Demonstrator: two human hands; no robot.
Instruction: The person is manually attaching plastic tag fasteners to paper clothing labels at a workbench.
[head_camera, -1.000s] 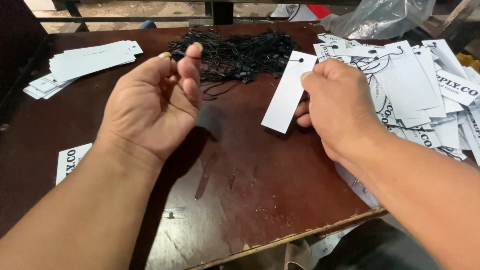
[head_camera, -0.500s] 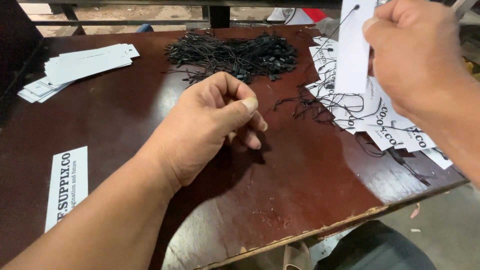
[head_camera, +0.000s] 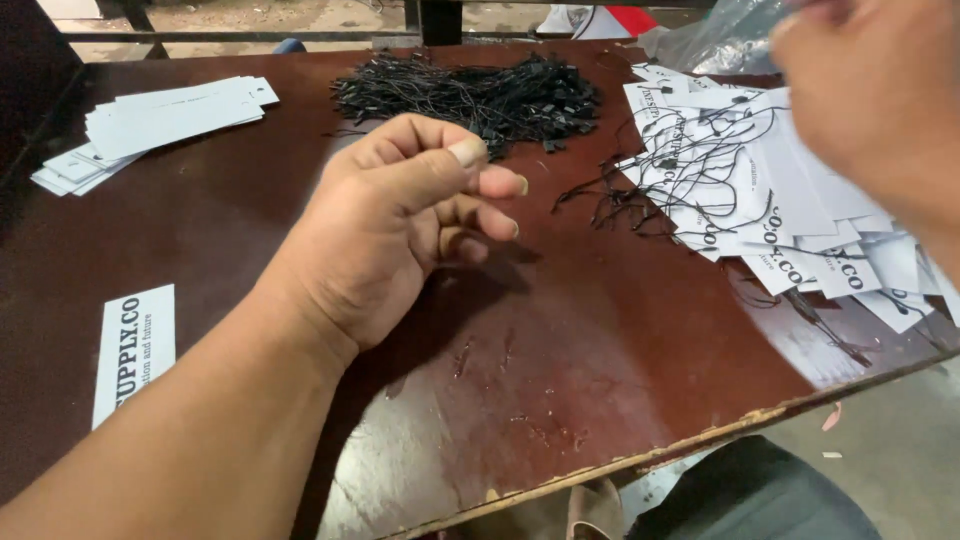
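Strings of black cord (head_camera: 470, 98) lie heaped at twelve o'clock on the bench (head_camera: 560, 380), likely so that either hand can draw from them. The left hand (head_camera: 400, 225) hovers just short of that heap, fingers curled in with thumb pressed to forefinger; whether it pinches a cord I cannot tell. The right hand (head_camera: 880, 90) is raised at two o'clock, blurred, its grip unclear, above the strung white tags (head_camera: 760, 190). Blank tags (head_camera: 150, 125) sit stacked at ten o'clock, well apart from both.

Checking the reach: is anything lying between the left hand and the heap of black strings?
Nothing visible. The left hand hovers with fingers curled just short of the black strings; only bare brown table shows between them.
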